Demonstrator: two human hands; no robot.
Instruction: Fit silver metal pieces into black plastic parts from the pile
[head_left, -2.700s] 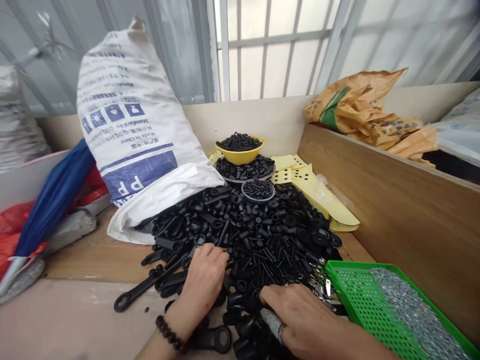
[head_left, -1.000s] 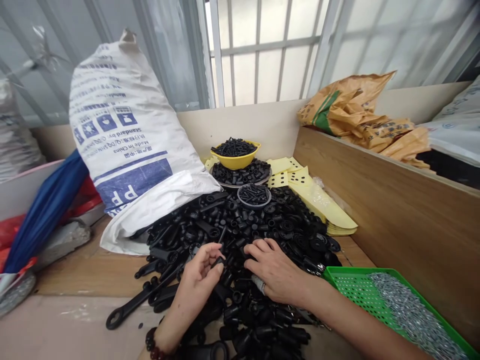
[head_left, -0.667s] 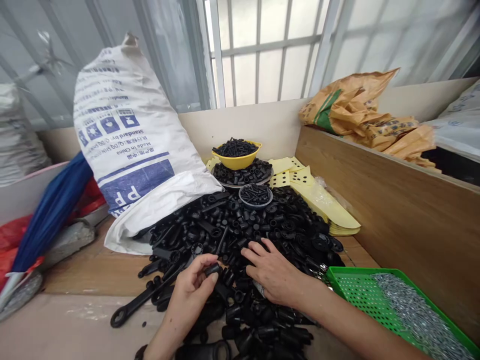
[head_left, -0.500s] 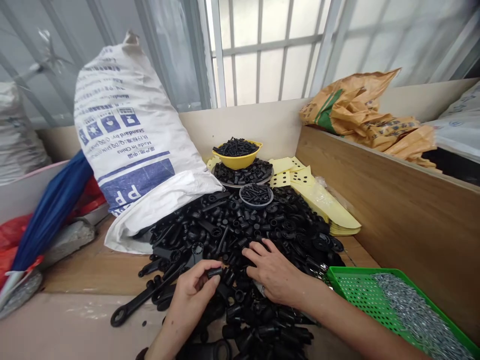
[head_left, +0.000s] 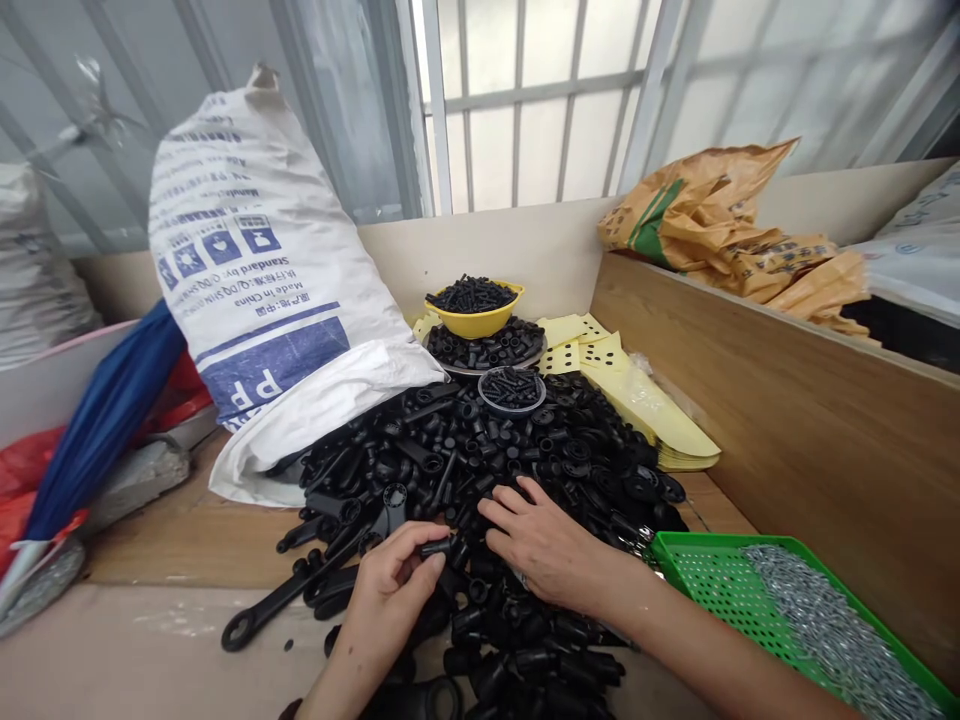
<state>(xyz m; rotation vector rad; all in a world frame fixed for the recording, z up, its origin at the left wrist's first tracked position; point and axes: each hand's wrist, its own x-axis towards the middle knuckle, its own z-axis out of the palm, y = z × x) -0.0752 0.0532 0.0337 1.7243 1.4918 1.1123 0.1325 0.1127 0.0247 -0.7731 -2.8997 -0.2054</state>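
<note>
My left hand (head_left: 401,575) pinches a small black plastic cylinder (head_left: 435,547) between thumb and forefinger, held just above the heap of black plastic parts (head_left: 502,450). To its right, my right hand (head_left: 536,535) rests palm down on the heap with its fingers spread and bent. The fingertips of that hand touch the small parts; anything beneath the palm is hidden. Long black handle-like pieces with ringed ends, such as one black lever (head_left: 262,605), stick out at the heap's left. Larger black sleeves (head_left: 517,660) lie nearest to me, below my hands.
Behind stand a yellow bowl (head_left: 474,325) and a small clear bowl (head_left: 512,410), both full of black parts. At right lies a green tray (head_left: 720,580) of small metal pieces. A white sack (head_left: 255,240) leans at left; yellow sheets (head_left: 660,415) and a wooden partition (head_left: 787,400) border the right.
My left hand has turned over and come up from the heap holding the small black cylinder. My right hand has moved away from me into the heap's middle, its fingers spreading.
</note>
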